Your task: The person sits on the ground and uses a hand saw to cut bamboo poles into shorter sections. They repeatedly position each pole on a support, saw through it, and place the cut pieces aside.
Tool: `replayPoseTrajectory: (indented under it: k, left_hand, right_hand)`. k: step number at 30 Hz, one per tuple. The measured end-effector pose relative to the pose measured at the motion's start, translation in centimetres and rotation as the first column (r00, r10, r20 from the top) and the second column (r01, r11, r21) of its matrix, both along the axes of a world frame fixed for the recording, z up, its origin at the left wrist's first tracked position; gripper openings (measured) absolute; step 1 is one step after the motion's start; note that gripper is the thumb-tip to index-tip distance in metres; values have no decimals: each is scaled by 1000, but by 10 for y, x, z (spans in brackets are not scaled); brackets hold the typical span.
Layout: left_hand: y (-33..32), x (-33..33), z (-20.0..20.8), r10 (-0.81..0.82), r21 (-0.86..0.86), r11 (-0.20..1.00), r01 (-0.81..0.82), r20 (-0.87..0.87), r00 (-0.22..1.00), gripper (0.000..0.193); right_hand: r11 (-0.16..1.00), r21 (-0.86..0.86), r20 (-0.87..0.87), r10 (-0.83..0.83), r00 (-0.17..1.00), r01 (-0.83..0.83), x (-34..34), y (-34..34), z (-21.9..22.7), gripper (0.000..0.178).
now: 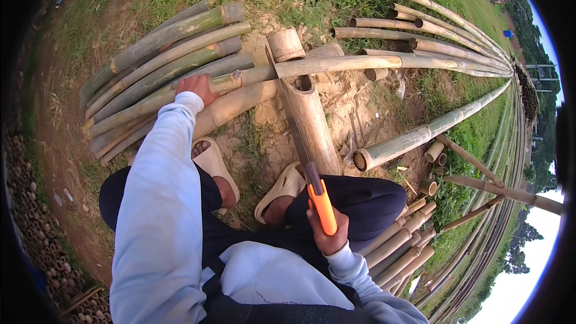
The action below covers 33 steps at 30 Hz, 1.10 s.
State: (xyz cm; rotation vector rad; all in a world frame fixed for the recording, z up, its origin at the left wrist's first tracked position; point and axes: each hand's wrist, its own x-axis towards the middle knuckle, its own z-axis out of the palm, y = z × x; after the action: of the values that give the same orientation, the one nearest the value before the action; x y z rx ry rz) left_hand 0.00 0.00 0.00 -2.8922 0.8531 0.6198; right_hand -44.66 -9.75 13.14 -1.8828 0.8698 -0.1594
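Observation:
My right hand [329, 231] is closed round the orange handle of a handsaw [296, 127]. The saw's long blade lies across a bamboo pole [339, 65], near the spot where the pole rests on a thick bamboo piece [311, 123] with a notch in its top. To the left, my left hand [198, 88] grips the same pole, its fingers wrapped over it. A short, wide bamboo stub [285, 44] stands just beyond the blade. How deep the teeth sit in the pole cannot be made out.
Several cut bamboo lengths [174, 30] lie left of the blade. Long poles [447, 48] stretch away at the right, and a thick green-grey pole [420, 135] lies nearer. More cut pieces [393, 243] are beside my right knee. Stacked bamboo [51, 258] fills the far left.

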Motion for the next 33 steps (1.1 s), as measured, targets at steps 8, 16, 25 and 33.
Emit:
replayPoseTrajectory:
  k: [8,16,25,33]
  left_hand:
    - [-12,23,12,-42,-26,999,42,37,998,65]
    - [1,8,-2,-24,-22,999,24,1,1000,63]
    - [-11,11,1,-58,-24,998,58,23,998,63]
    - [-3,4,11,-139,10,990,139,21,990,76]
  right_hand:
    - [1000,-5,144,-20,989,21,168,-63,-92,18]
    - [1000,13,-2,-22,1000,22,5,-2,14,28]
    - [998,-35,237,-35,971,45,170,-65,-91,21]
    - [997,32,24,-75,997,74,-9,6,-2,31]
